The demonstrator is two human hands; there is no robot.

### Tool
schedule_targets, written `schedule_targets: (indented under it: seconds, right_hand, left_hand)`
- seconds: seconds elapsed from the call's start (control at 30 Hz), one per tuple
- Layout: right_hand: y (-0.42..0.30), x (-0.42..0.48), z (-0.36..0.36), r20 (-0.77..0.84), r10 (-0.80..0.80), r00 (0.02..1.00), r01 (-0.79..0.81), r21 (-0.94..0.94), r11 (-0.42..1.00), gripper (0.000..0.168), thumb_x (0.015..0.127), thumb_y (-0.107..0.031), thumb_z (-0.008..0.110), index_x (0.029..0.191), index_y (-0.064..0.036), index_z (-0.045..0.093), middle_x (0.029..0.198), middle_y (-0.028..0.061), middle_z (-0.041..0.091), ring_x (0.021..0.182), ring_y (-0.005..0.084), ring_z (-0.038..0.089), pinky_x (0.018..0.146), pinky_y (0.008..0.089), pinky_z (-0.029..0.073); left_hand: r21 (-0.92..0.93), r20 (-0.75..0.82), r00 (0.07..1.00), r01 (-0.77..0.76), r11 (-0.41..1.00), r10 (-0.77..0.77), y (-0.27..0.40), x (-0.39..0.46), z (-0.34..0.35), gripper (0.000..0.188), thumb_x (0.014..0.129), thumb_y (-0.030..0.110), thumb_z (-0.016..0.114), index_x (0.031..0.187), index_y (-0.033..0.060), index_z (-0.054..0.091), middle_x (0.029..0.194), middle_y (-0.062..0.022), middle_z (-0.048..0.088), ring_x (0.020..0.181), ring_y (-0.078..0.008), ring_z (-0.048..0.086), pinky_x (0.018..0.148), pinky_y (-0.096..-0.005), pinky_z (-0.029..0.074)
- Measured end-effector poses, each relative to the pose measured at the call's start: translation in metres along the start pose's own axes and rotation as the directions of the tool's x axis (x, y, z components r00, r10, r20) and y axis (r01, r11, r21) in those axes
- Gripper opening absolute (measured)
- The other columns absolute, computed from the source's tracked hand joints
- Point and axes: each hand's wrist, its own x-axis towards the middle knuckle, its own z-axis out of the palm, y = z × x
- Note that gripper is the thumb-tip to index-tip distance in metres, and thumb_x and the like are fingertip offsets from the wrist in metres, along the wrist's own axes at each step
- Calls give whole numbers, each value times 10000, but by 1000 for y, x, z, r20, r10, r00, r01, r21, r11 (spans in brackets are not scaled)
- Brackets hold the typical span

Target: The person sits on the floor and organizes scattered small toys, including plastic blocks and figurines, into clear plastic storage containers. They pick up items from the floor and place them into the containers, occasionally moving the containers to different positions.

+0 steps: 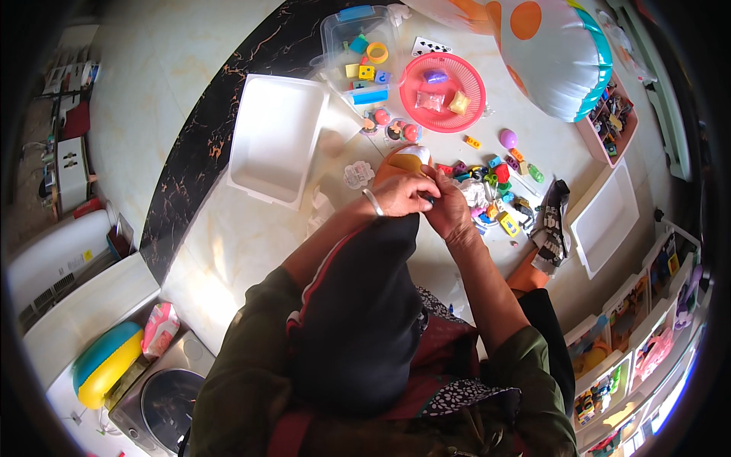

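Note:
My left hand [404,195], with a pale bracelet at the wrist, meets my right hand [448,208] above my raised knee. Between their fingers is a small dark object [429,199], mostly hidden, so its kind cannot be told. Just to the right on the floor lies a pile of small toys and colourful building blocks [502,173], with crumpled white plastic [475,193] among them. A yellow block with a printed figure [508,224] lies at the pile's near edge. An orange slipper [394,163] on my foot shows beyond my hands.
An empty white plastic bin [277,137] stands left. Ahead are a clear tub [355,34] with blocks and a pink basket [442,123] holding small packets. An inflatable toy [554,57], a pink bin of toys [594,140], another white bin [605,220] and storage drawers [645,320] are at right.

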Motion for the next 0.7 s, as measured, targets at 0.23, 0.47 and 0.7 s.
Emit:
schedule_targets:
  seconds: [0.23,0.47,0.7]
  right_hand:
    - [-6,-8,-38,-100,77,992,-76,6,997,236,852,-278,507,898,-51,550,648,3,475,541,99,408,483,225,353]
    - [4,-22,-40,-66,184,981,-189,-77,979,174,840,-190,488,967,-79,529,622,-9,476,454,79,370,399,210,290]
    - [-9,-18,-38,142,12,990,-30,126,992,303,871,-329,464,1019,-71,521,916,47,555,847,178,547,702,295,445]
  left_hand:
    - [331,-413,902,279,901,-127,-23,0,-36,220,801,101,538,1012,39,536,884,-79,579,688,-169,573,624,-284,469]
    - [569,-494,841,506,648,-222,-55,3,-38,286,772,150,515,1053,103,518,1049,-120,514,940,-321,509,771,-399,435]
    - [495,-515,824,512,702,-237,-84,-31,-35,242,764,150,519,995,91,564,946,-137,561,860,-306,551,738,-378,450]
